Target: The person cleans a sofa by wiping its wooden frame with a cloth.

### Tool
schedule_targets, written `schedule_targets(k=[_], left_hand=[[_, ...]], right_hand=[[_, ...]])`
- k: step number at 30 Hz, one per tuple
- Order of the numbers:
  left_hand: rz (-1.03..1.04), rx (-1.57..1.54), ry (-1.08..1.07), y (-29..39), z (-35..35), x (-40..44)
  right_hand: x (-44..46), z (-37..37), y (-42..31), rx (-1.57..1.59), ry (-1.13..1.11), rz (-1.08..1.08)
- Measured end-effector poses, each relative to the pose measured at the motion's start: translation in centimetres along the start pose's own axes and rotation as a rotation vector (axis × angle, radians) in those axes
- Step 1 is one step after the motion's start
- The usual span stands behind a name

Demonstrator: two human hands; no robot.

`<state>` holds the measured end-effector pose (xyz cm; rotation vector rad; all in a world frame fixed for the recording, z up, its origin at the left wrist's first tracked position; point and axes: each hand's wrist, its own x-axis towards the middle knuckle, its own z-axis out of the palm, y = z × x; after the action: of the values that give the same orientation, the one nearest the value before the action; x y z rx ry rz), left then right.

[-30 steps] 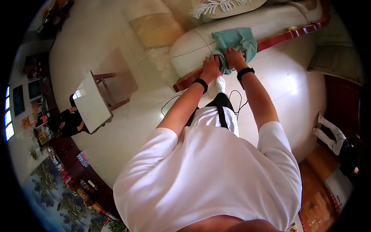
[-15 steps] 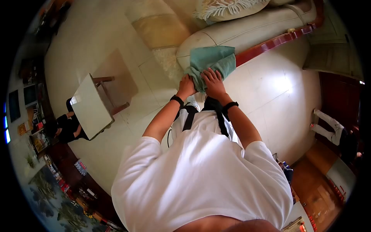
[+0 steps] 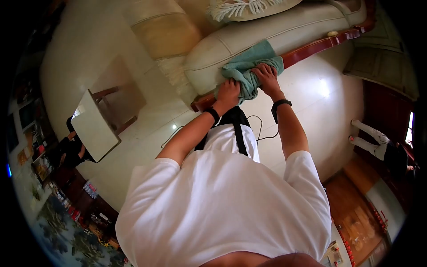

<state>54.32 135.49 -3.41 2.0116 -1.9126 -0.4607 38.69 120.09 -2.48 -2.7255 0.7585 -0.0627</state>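
A green cloth (image 3: 252, 57), bunched and creased, lies over the rounded front of the pale sofa armrest (image 3: 213, 50) and its red-brown wooden trim (image 3: 311, 52). My left hand (image 3: 229, 92) has its fingers curled into the lower left folds of the cloth. On the cloth's right side, beside the trim, my right hand (image 3: 267, 78) grips the fabric with bent fingers. Part of each hand's fingertips is hidden in the folds. A dark band sits on each wrist.
A fringed cushion (image 3: 253, 10) rests on the sofa. Left stands a white-topped table (image 3: 95, 129) with a person in black (image 3: 73, 147) beside it. Another person (image 3: 382, 149) is at the far right, near a wooden surface (image 3: 356, 218). A thin cable (image 3: 260, 129) hangs by my legs.
Both hands have shifted along the trim with the cloth, my right hand farther right and away from my left. The cloth is more bunched, and the trim's left end now shows.
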Motion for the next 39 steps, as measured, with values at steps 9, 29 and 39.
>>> schedule_targets(k=[9, 29, 39], left_hand=[[-0.116, 0.261, -0.121, 4.9, 4.7, 10.2], [0.081, 0.162, -0.098, 1.9, 10.1, 17.0], [-0.261, 0.210, -0.640, 11.5, 7.9, 33.6]], right_hand=[[2.3, -2.1, 9.9, -0.081, -0.056, -0.045], [-0.4, -3.1, 13.1, 0.265, 0.072, 0.111], [-1.5, -5.4, 22.7, 0.293, 0.172, 0.302]])
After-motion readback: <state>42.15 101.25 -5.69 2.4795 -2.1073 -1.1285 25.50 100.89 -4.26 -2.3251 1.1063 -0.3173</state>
